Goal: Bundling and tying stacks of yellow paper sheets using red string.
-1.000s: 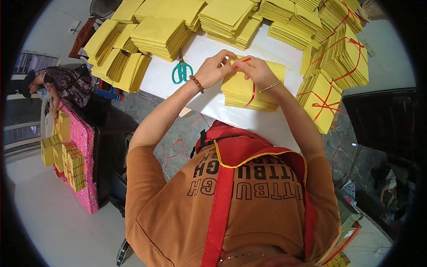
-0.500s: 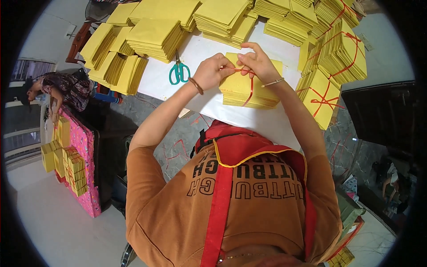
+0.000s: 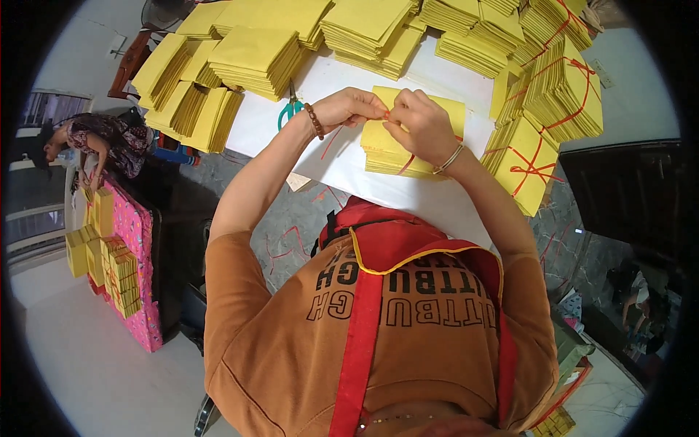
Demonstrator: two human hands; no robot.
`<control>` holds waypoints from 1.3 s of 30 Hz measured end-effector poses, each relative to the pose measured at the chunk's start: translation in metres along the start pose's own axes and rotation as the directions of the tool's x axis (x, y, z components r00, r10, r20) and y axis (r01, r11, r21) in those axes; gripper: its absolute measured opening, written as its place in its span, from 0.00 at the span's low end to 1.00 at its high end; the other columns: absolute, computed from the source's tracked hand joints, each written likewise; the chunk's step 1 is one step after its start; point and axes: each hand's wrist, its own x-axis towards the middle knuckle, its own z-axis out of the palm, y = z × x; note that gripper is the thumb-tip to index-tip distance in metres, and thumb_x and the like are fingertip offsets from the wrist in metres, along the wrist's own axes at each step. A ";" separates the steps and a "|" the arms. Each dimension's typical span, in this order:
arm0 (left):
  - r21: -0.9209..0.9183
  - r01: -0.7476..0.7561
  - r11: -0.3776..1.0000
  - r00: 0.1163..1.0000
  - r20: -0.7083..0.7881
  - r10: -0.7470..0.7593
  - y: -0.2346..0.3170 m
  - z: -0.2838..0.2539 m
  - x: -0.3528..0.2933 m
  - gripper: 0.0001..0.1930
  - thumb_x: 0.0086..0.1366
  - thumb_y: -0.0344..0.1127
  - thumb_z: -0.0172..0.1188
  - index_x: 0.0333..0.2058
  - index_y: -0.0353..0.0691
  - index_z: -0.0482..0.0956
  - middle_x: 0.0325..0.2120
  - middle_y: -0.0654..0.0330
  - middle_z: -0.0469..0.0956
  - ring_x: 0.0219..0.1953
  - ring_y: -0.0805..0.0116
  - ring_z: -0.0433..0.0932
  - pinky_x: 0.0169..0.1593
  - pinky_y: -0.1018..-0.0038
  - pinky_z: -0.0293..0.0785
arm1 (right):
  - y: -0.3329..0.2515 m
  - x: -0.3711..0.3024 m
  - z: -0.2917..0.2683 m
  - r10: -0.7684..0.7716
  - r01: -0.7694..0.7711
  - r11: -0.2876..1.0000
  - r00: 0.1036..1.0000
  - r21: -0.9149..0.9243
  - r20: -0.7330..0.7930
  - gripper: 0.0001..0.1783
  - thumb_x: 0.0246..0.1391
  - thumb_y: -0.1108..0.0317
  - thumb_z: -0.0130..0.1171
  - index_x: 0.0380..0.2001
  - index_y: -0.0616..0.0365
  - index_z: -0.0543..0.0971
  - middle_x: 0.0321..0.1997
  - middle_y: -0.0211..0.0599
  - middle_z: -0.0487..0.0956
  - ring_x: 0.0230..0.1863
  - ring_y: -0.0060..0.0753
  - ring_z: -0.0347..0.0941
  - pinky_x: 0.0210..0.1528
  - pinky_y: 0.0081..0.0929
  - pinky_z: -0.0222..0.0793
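Head view: left hand (image 3: 345, 108) and right hand (image 3: 424, 127) pinch red ribbon (image 3: 386, 115); yellow stack (image 3: 380, 140) lies beneath their grip.

Bead bracelet (image 3: 316, 122) behind left fingers (image 3: 364, 109): brown. Bangle (image 3: 453, 156) behind right fingers (image 3: 399, 115): pale. Paper stack (image 3: 378, 138) under fingers: yellow; ribbon (image 3: 406, 164) there red. Bench (image 3: 342, 166) below: white. Scissors (image 3: 291, 107), left of fingers: teal handles. Tied stacks (image 3: 547, 95), right of fingers: yellow, red bands (image 3: 531, 171) crossing. Loose stacks (image 3: 255, 54) beyond fingers: yellow. Bodyward of fingers: apron (image 3: 404, 244) red, yellow edging; shirt (image 3: 291, 342) rust-orange, black lettering (image 3: 426, 278). Far left of fingers: cloth (image 3: 140, 233) pink, small speckled print.
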 end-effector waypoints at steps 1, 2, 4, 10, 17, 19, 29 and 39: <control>-0.008 -0.003 1.000 1.000 -0.001 0.003 0.000 0.000 -0.001 0.06 0.55 0.36 0.55 0.30 0.42 0.75 0.16 0.75 0.65 0.17 0.87 0.56 0.21 0.88 0.50 | 0.002 0.001 0.000 0.011 -0.011 1.000 1.000 -0.010 0.001 0.06 0.35 0.67 0.59 0.16 0.55 0.73 0.23 0.29 0.67 0.28 0.29 0.65 0.26 0.26 0.63; -0.006 -0.070 0.998 0.992 -0.101 0.069 -0.001 -0.001 -0.001 0.06 0.55 0.34 0.55 0.32 0.42 0.75 0.17 0.75 0.66 0.18 0.88 0.57 0.21 0.88 0.51 | 0.005 0.002 0.000 0.071 -0.073 0.993 0.997 0.088 0.022 0.06 0.36 0.67 0.58 0.14 0.55 0.73 0.23 0.28 0.67 0.28 0.29 0.64 0.27 0.27 0.62; 0.001 -0.137 0.991 0.970 -0.203 0.134 -0.005 -0.002 -0.002 0.06 0.55 0.32 0.55 0.33 0.41 0.75 0.18 0.75 0.66 0.18 0.88 0.58 0.22 0.88 0.52 | 0.007 0.002 0.000 0.126 -0.133 0.974 0.991 0.184 0.050 0.07 0.37 0.67 0.56 0.12 0.55 0.73 0.22 0.28 0.67 0.28 0.29 0.64 0.28 0.27 0.61; 0.342 -0.255 0.905 0.876 -0.314 0.365 -0.029 -0.007 0.000 0.05 0.52 0.26 0.55 0.30 0.37 0.74 0.17 0.72 0.66 0.22 0.84 0.62 0.27 0.85 0.62 | 0.006 -0.008 -0.006 0.151 -0.146 0.988 0.972 -0.039 0.181 0.11 0.41 0.63 0.53 0.11 0.54 0.73 0.24 0.26 0.67 0.32 0.29 0.62 0.35 0.28 0.53; 0.376 -0.323 0.868 0.833 -0.322 0.450 -0.053 -0.009 0.008 0.02 0.53 0.25 0.53 0.28 0.36 0.72 0.20 0.68 0.70 0.24 0.81 0.66 0.30 0.83 0.65 | 0.012 -0.006 -0.001 0.103 -0.182 0.950 0.950 0.255 0.295 0.12 0.47 0.58 0.52 0.20 0.53 0.77 0.34 0.28 0.74 0.44 0.30 0.62 0.51 0.33 0.43; 0.358 -0.294 0.886 0.843 -0.339 0.417 -0.055 -0.008 0.007 0.02 0.54 0.25 0.53 0.28 0.36 0.73 0.21 0.67 0.71 0.24 0.80 0.67 0.32 0.83 0.66 | 0.011 0.000 0.007 0.111 -0.251 0.890 0.930 0.382 0.351 0.13 0.49 0.57 0.51 0.24 0.53 0.78 0.37 0.27 0.75 0.46 0.29 0.62 0.54 0.34 0.40; 0.427 -0.224 0.876 0.866 -0.325 0.380 -0.010 0.005 -0.025 0.13 0.55 0.29 0.52 0.41 0.41 0.66 0.16 0.65 0.68 0.20 0.76 0.67 0.27 0.78 0.64 | 0.010 0.007 0.012 0.323 -0.479 0.822 0.837 0.308 0.442 0.15 0.43 0.53 0.55 0.29 0.50 0.78 0.29 0.26 0.76 0.41 0.27 0.68 0.57 0.43 0.37; 0.546 -0.327 0.771 0.829 -0.226 0.512 0.014 0.006 -0.015 0.20 0.56 0.25 0.47 0.49 0.41 0.64 0.33 0.61 0.75 0.27 0.78 0.69 0.34 0.79 0.67 | 0.017 0.004 0.026 0.365 -0.475 0.843 0.850 0.253 0.380 0.14 0.46 0.52 0.50 0.27 0.48 0.79 0.27 0.28 0.76 0.40 0.29 0.67 0.54 0.38 0.40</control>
